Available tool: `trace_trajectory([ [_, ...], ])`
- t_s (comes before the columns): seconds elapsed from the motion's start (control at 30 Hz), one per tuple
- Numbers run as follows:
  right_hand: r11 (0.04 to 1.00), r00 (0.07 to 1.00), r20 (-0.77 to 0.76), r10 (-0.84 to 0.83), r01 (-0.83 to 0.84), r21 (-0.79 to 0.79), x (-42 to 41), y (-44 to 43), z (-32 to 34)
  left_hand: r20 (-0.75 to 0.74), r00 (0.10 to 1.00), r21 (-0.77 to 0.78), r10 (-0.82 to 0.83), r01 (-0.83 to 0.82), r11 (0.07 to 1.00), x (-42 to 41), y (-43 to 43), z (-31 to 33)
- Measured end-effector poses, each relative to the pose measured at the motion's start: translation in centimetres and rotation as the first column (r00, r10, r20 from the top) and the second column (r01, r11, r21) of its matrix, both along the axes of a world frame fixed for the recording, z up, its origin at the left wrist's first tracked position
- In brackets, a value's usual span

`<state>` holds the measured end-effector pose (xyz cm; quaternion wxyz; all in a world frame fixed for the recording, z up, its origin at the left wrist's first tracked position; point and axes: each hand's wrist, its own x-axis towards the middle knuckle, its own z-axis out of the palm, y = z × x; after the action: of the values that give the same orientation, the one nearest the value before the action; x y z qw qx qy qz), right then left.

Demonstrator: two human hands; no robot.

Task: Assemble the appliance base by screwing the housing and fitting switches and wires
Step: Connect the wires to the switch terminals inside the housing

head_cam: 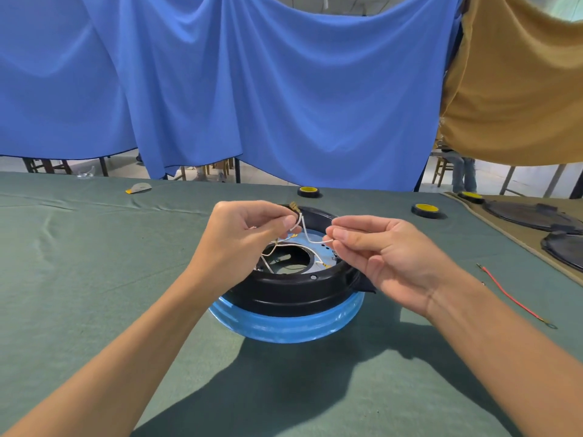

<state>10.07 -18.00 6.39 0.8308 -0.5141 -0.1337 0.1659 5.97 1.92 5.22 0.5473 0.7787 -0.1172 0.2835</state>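
**Surface and room.** The counter (pixel 94 279) is draped in dull green cloth, creased at the far left. Its right end carries a tan mat (pixel 492 228). Behind it hang a blue sheet (pixel 252 89) and, to the right, a tan sheet (pixel 520 89). Below their hems show a pale floor, wooden chair legs and the legs of a person (pixel 463 175) well back.

**Count.**
- One appliance base (pixel 293 291), a round black housing seated on a blue ring (pixel 284 328), stands at the middle of the counter.
- Three tape rolls with yellow cores: the first roll (pixel 307 191) lies just beyond the base, the second roll (pixel 427 210) off to its right, and the third roll (pixel 470 196) at the mat's far edge.
- Two round black covers lie on the mat, the farther cover (pixel 533 216) and the nearer cover (pixel 564 250).
- One red wire (pixel 511 296) lies loose on the green cloth, right of the base and apart from it.
- One small grey-and-yellow object (pixel 138 187) lies at the far left.

**Hands.** Both are raised over the open middle of the base. The left hand (pixel 243 234) has its fingers curled, with thumb and forefinger pinching a white wire (pixel 307 234) just below its brass terminal (pixel 293 206). The right hand (pixel 388 250) pinches the wire's other run between thumb and fingertips, the remaining fingers loosely bent. The wire dips between the two hands. More white leads run down into the housing, but where they cross the view is too tangled to count them.
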Motion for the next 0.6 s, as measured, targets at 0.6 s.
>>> trace_trajectory([
  [0.6,0.775,0.723,0.690,0.042,0.412,-0.479,0.3,6.7,2.6,0.031,0.999,-0.195,0.033,-0.026,0.981,0.3,1.6,0.1],
])
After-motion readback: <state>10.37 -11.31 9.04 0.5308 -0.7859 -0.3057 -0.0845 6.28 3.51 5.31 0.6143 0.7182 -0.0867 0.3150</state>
